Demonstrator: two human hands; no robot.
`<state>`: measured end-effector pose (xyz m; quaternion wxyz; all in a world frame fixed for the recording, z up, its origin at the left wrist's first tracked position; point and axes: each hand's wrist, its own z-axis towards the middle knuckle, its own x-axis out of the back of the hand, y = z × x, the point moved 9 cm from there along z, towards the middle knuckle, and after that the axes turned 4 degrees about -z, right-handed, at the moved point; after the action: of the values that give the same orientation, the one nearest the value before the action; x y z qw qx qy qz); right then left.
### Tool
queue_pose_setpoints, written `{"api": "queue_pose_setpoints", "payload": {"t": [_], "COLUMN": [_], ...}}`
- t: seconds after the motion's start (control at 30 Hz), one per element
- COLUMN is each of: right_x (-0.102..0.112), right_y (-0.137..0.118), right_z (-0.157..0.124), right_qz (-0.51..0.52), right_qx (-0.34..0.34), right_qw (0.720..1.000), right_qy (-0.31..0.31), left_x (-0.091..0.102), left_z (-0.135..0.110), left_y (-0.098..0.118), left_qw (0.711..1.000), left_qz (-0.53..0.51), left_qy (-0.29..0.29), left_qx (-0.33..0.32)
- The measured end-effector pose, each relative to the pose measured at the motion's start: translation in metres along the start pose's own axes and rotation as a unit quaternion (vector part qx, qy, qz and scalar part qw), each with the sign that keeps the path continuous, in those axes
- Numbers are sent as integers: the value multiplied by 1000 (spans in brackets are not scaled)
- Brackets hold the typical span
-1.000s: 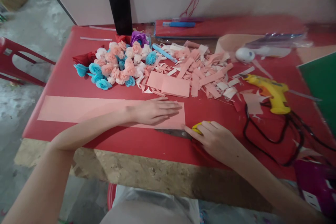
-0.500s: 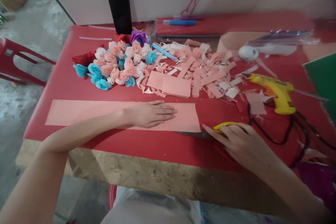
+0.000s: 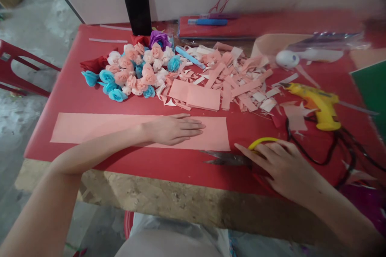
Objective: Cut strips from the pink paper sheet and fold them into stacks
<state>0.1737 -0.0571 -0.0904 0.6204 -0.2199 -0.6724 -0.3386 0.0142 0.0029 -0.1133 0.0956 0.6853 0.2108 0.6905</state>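
Lying flat, L hand (image 3: pixel 173 129), open, fingers extended; forearm (image 3: pixel 99 150) hides part of pink strip (image 3: pixel 93 124). R hand (image 3: pixel 282 166) gripping scissors (image 3: pixel 241 159); handles (image 3: pixel 259 141) partly obscured, blades (image 3: pixel 224 158) blurred, prob. parted.

pink paper strip (image 3: pixel 111 123) lies flat; scissors (image 3: pixel 233 158) slightly open

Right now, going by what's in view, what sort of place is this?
Probably a small craft workspace, though whether home or shop I can't tell: the red-covered table holds clustered artificial flowers, heaped paper scraps and a yellow glue gun.
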Motion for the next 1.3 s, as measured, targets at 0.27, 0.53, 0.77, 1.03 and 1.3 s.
{"api": "queue_pose_setpoints", "payload": {"t": [0.27, 0.53, 0.77, 1.03, 1.3], "right_x": [10, 4, 8, -5, -3], "right_y": [9, 6, -2, -5, -4], "right_z": [-6, -21, -15, -16, -14], "right_qz": [-13, -12, -14, -31, -35], "right_qx": [-16, -29, -14, -21, -28], "right_qw": [1000, 999, 1000, 999, 999], "right_qy": [-1, -9, 15, -12, -11], "left_x": [0, 3, 2, 3, 3], "left_z": [1, 0, 0, 0, 0], "left_y": [-1, 0, -2, -1, -1], "left_qw": [1000, 1000, 1000, 1000, 999], "left_qz": [-7, -19, -26, -28, -31], "left_qy": [0, 11, 7, 10, 8], "left_qx": [6, -2, 8, 1, 2]}}
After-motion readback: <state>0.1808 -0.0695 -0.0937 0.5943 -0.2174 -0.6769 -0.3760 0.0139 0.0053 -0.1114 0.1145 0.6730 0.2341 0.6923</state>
